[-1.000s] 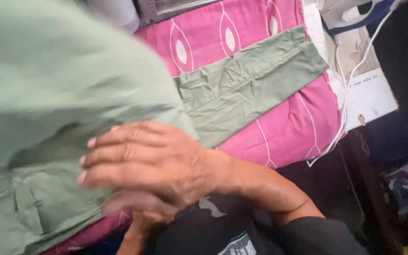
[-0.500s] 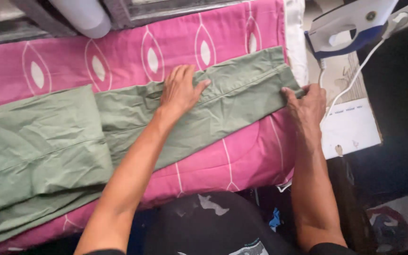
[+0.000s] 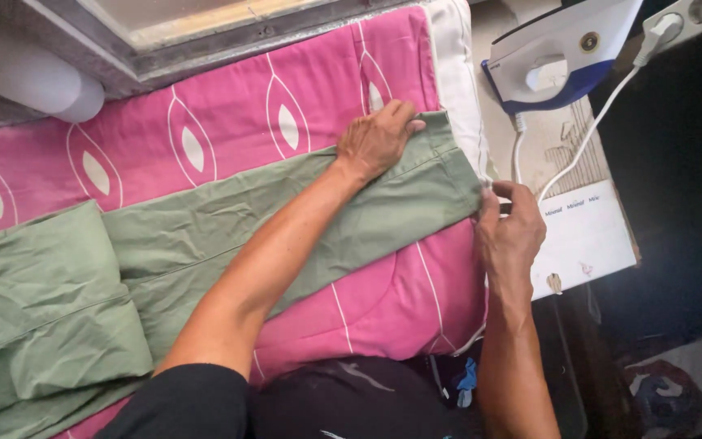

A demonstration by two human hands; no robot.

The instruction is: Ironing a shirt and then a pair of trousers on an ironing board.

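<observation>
- Across the middle of the frame, a green garment [image 3: 286,236] is lying stretched over a pink patterned cover [image 3: 229,122], running from the lower left up toward the upper right.
- The left hand [image 3: 377,140] is pressing flat on the garment's far end, fingers spread and together with the palm resting on the cloth near its upper edge, not closed around anything.
- The right hand [image 3: 512,232] is sitting at the garment's end corner on the right; its fingers are curling in and seem to be pinching the hem, though the contact point is partly hidden by the hand itself.
- The garment's end is thus lying between the two hands, with the rest trailing away to the left, where it is bunching into folds at the lower left.
- In the upper right, a white and blue iron [image 3: 562,49] is standing on a board, its white cord [image 3: 587,138] trailing down past the right hand.
</observation>
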